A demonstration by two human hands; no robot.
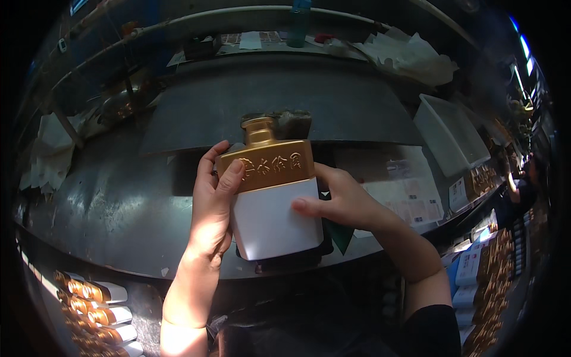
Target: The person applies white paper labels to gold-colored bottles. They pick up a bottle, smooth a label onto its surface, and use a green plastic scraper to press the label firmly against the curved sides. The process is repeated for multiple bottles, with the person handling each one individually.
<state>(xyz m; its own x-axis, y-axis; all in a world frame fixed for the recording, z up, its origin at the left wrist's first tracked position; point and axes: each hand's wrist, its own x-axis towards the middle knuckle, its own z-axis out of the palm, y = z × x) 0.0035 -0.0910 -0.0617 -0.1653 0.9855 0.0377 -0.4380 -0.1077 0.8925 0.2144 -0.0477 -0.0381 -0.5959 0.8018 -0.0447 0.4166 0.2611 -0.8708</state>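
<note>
A flat, broad-shouldered bottle [276,223], white below and gold above with a short gold neck, is held between my two hands over the near edge of the bench. My left hand [215,190] grips its left side, thumb lying across the gold shoulder. On the other side my right hand [339,197] holds the bottle's edge, its thumb on the white front and its other fingers hidden behind. The bottle leans slightly, neck away from me. Raised characters stand out on the gold part. Just behind the neck is a dark block-like object [292,124], partly covered.
Several similar bottles stand at lower left [110,315] and lower right [470,268]. A printed sheet [410,196] lies on the metal bench [119,196], near a white plastic bin [452,134]. Crumpled white wrapping [410,56] sits at the back. Another person's arm [511,184] shows at far right.
</note>
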